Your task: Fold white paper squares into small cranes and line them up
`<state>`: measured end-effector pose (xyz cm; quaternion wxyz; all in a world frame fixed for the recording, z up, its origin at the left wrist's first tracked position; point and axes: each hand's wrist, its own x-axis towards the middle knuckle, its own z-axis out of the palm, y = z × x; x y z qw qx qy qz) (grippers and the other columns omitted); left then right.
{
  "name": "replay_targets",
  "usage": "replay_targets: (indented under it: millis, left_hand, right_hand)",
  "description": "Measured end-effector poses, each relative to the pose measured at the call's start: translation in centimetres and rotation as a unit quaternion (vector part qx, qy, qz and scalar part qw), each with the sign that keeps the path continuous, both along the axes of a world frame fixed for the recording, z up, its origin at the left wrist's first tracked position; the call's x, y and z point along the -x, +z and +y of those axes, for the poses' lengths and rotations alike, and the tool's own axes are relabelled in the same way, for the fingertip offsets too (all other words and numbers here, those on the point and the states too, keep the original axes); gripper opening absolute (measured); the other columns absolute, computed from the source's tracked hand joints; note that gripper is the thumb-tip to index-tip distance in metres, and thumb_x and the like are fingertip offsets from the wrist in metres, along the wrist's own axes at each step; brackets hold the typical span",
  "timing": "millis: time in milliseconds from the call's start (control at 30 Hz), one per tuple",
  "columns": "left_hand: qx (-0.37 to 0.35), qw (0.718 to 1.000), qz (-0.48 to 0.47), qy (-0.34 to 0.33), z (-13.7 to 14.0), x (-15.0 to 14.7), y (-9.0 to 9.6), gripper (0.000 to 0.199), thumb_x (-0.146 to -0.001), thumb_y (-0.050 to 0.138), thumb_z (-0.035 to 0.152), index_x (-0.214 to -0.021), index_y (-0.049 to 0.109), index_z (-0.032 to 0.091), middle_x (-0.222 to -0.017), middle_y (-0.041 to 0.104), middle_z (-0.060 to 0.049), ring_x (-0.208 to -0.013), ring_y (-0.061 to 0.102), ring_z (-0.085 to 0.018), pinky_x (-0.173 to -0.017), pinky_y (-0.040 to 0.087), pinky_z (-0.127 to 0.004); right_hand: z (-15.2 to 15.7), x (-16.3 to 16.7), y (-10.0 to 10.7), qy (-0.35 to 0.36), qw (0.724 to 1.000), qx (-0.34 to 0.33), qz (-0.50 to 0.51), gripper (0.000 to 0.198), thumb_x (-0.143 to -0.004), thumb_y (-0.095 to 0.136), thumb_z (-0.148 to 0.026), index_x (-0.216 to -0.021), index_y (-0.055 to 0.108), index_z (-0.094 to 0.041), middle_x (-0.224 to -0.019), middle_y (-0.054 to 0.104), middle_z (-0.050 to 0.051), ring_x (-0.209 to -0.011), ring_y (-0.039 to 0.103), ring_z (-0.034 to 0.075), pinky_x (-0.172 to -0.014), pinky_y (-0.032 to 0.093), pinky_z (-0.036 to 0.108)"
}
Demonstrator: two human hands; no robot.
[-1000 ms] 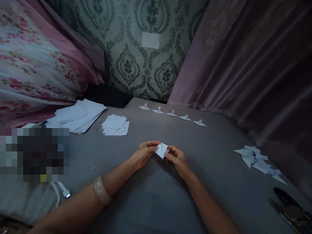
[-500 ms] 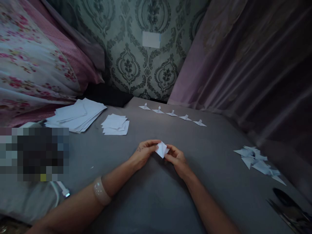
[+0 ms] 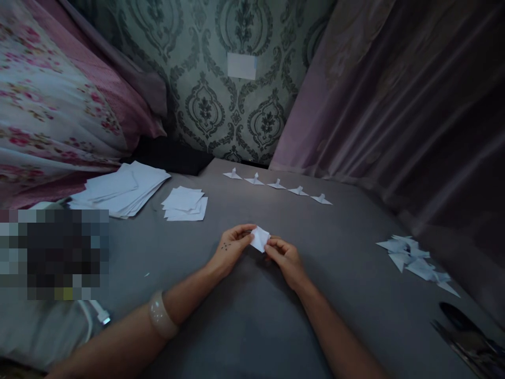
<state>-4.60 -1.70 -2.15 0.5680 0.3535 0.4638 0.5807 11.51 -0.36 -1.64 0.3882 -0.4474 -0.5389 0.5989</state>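
A small folded paper square (image 3: 260,239), white and turned at an angle, is held above the grey surface between both hands. My left hand (image 3: 235,245) pinches its left corner between thumb and fingers. On the opposite side, my right hand (image 3: 284,257) grips the lower right edge, thumb in front and fingers partly behind. Beyond the hands, several folded paper birds (image 3: 276,184) stand in a slanting row. A stack of small paper squares (image 3: 184,203) lies to the left of that row.
Larger white sheets (image 3: 118,188) lie at the back left, near a black cloth (image 3: 169,154). More folded paper shapes (image 3: 418,260) are heaped at the right. Dark scissors or a similar tool (image 3: 465,329) rest at the lower right. A white cable (image 3: 103,316) lies at the left.
The folded paper has turned slightly between my fingers; its raised centre crease and the flap at its right no longer show. Both hands keep hold, and the view has shifted a little.
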Motion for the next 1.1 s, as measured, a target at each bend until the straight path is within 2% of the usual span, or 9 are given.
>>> replay_targets:
  millis: [133, 233, 333, 400, 533, 700, 933, 1000, 1100]
  left_hand:
    - [-0.094, 0.982, 0.164, 0.014, -0.2, 0.2, 0.1, 0.025, -0.075, 0.064, 0.029, -0.097, 0.069, 0.018, -0.110, 0.063, -0.010, -0.099, 0.058, -0.022, -0.090, 0.043, -0.037]
    - [-0.195, 0.920, 0.338, 0.024, -0.8, 0.2, 0.5, 0.023, -0.077, 0.065, 0.030, -0.098, 0.070, 0.023, -0.129, 0.053, -0.009, -0.119, 0.045, -0.026, -0.103, 0.031, -0.043]
    - [-0.224, 0.883, 0.412, -0.005, -1.3, 0.0, 0.8, 0.032, -0.077, 0.067, 0.032, -0.108, 0.067, 0.026, -0.129, 0.055, -0.010, -0.124, 0.041, -0.028, -0.106, 0.024, -0.047]
    - [-0.223, 0.887, 0.405, -0.027, -1.4, -0.1, 0.8, 0.037, -0.076, 0.069, 0.033, -0.112, 0.065, 0.026, -0.126, 0.058, -0.010, -0.122, 0.045, -0.028, -0.107, 0.024, -0.046]
    - [-0.199, 0.928, 0.306, -0.070, -1.3, -0.5, 1.1, 0.035, -0.078, 0.067, 0.032, -0.111, 0.065, 0.023, -0.116, 0.064, -0.009, -0.111, 0.055, -0.025, -0.100, 0.036, -0.037]
    - [-0.136, 0.951, 0.268, -0.064, -1.1, -0.6, 2.0, 0.022, -0.080, 0.063, 0.030, -0.098, 0.071, 0.020, -0.099, 0.071, -0.006, -0.094, 0.062, -0.021, -0.087, 0.044, -0.030]
    - [-0.108, 0.954, 0.273, 0.057, -0.6, 0.4, 1.2, 0.016, -0.082, 0.059, 0.031, -0.083, 0.068, 0.018, -0.081, 0.069, -0.003, -0.079, 0.061, -0.018, -0.073, 0.044, -0.025]
    - [-0.119, 0.959, 0.253, 0.051, -0.5, 0.5, 0.9, 0.017, -0.084, 0.057, 0.035, -0.085, 0.063, 0.018, -0.082, 0.067, -0.002, -0.077, 0.059, -0.016, -0.069, 0.043, -0.024]
    - [-0.122, 0.963, 0.237, 0.029, -0.4, 0.5, 0.6, 0.022, -0.086, 0.053, 0.040, -0.082, 0.056, 0.019, -0.071, 0.058, 0.001, -0.064, 0.052, -0.013, -0.058, 0.039, -0.021]
  right_hand:
    - [0.1, 0.0, -0.2, -0.017, 1.000, -0.022, -0.005, 0.025, -0.067, 0.072, -0.043, -0.070, 0.070, -0.018, -0.112, 0.056, 0.007, -0.080, 0.056, 0.015, -0.068, 0.046, 0.027]
    - [0.3, -0.1, -0.5, -0.041, 0.998, -0.037, -0.004, 0.027, -0.067, 0.072, -0.045, -0.072, 0.072, -0.018, -0.120, 0.051, 0.008, -0.096, 0.055, 0.019, -0.080, 0.046, 0.030]
    - [0.5, -0.1, -0.7, -0.060, 0.995, -0.075, -0.007, 0.027, -0.068, 0.071, -0.045, -0.072, 0.071, -0.019, -0.116, 0.050, 0.007, -0.105, 0.052, 0.020, -0.089, 0.042, 0.031]
    - [0.5, -0.1, -0.6, -0.078, 0.991, -0.104, -0.024, 0.026, -0.069, 0.070, -0.045, -0.073, 0.071, -0.019, -0.111, 0.049, 0.007, -0.104, 0.052, 0.020, -0.087, 0.042, 0.030]
    - [0.3, 0.1, -0.3, -0.112, 0.981, -0.137, -0.075, 0.025, -0.070, 0.068, -0.043, -0.077, 0.072, -0.019, -0.104, 0.048, 0.007, -0.092, 0.053, 0.019, -0.078, 0.042, 0.030]
    - [-0.1, 0.3, 0.1, -0.075, 0.985, -0.141, -0.062, 0.023, -0.074, 0.064, -0.042, -0.077, 0.069, -0.020, -0.102, 0.052, 0.006, -0.085, 0.054, 0.017, -0.073, 0.042, 0.028]
    - [0.0, 0.0, 0.6, -0.114, 0.986, -0.111, -0.051, 0.015, -0.067, 0.065, -0.034, -0.065, 0.066, -0.019, -0.109, 0.051, 0.007, -0.096, 0.053, 0.020, -0.076, 0.042, 0.029]
    - [0.2, -0.2, 0.6, -0.124, 0.988, -0.089, -0.028, 0.015, -0.068, 0.063, -0.033, -0.063, 0.064, -0.019, -0.103, 0.055, 0.006, -0.095, 0.053, 0.020, -0.076, 0.042, 0.029]
    - [0.5, -0.4, 0.3, -0.122, 0.992, -0.024, 0.021, 0.020, -0.073, 0.060, -0.040, -0.069, 0.060, -0.020, -0.079, 0.059, 0.003, -0.074, 0.054, 0.017, -0.065, 0.042, 0.028]
